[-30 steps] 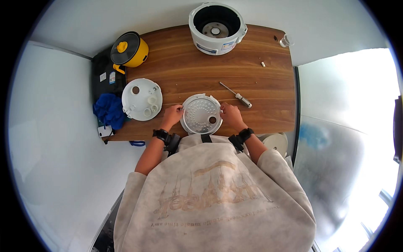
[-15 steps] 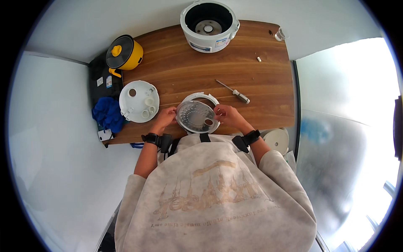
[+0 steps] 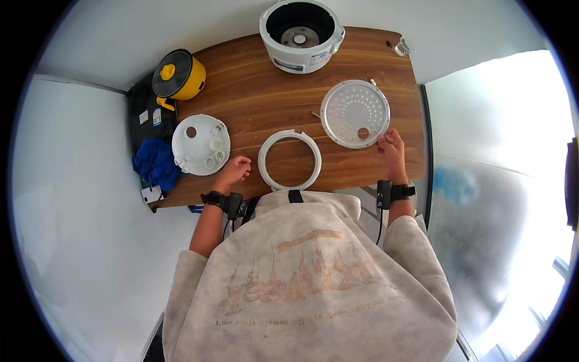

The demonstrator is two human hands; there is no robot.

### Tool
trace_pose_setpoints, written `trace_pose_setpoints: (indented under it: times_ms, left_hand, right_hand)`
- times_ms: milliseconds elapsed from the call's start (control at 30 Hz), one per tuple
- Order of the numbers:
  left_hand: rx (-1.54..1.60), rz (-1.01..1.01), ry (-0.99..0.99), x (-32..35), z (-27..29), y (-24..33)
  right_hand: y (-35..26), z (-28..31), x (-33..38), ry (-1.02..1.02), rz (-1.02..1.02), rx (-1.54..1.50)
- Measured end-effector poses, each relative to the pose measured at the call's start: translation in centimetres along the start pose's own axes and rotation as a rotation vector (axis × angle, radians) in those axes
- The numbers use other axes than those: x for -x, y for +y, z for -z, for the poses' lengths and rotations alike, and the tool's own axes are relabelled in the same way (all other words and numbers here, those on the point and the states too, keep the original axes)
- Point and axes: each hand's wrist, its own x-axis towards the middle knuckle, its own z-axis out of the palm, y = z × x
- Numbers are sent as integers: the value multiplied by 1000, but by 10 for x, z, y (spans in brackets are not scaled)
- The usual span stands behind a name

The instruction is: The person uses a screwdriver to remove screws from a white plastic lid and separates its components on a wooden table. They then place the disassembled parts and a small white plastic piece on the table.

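A white plastic ring [image 3: 290,159] lies flat on the wooden table [image 3: 265,102] right in front of me. My left hand [image 3: 235,171] rests loosely curled on the table just left of the ring, holding nothing. To the right lies a round perforated metal plate [image 3: 354,113]. My right hand [image 3: 392,152] pinches its near right edge. Both wrists wear black bands.
A white cooker body [image 3: 300,33] stands at the far edge. A white round lid part [image 3: 201,145] lies at the left, with a blue cloth [image 3: 154,164], a black case [image 3: 146,117] and a yellow-and-black pot [image 3: 178,75] beyond. A screwdriver tip [image 3: 315,113] shows beside the plate. A small clear cup [image 3: 403,46] sits far right.
The round part I held with both hands has come apart. The ring stays in front of me, and my right hand has carried the metal plate to the right. My left hand has let go.
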Motion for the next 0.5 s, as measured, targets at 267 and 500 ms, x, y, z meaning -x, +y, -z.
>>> trace_pose_setpoints:
  times_ms: [267,500]
  left_hand:
    - [-615,-385,206,-31,-34,25]
    - [-898,-476,321,-36,-55,45]
  right_hand:
    - [89,82,8,395,-144,-219]
    - [124,89,19,492,-227,-273]
